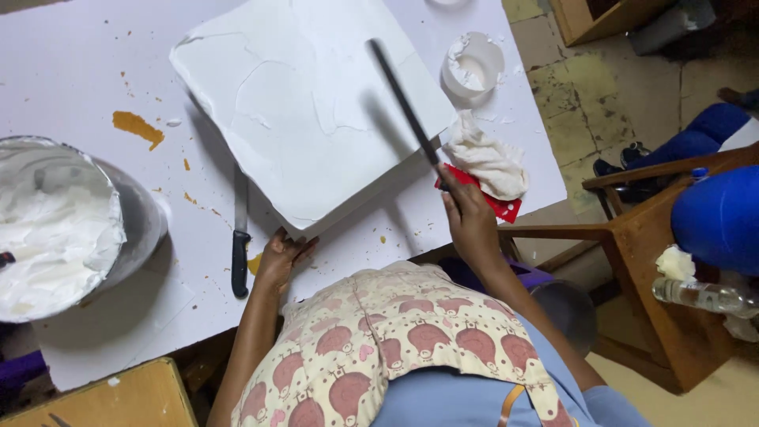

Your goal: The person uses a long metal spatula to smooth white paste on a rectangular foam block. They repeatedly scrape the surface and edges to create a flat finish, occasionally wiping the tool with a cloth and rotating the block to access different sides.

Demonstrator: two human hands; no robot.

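A big square white cake (304, 111) sits in the middle of the white worktop (71, 71). The right hand (468, 217) has its fingers wrapped around a long flat spatula (403, 103) over the cake. The left hand (281, 257) touches the cake's near corner, fingers bent.

The white bench (71, 63) and the frosted cake (308, 103) are brightly lit, close to washing out, so the frosting's ridges show only faintly. Light comes from above: the long blade (403, 103) throws a soft, broad shadow on the cake to its left. The floor (624, 103) at right is much dimmer (its far corner nearly black). Detail is soft throughout, and the bench edges bow with wide-angle distortion.
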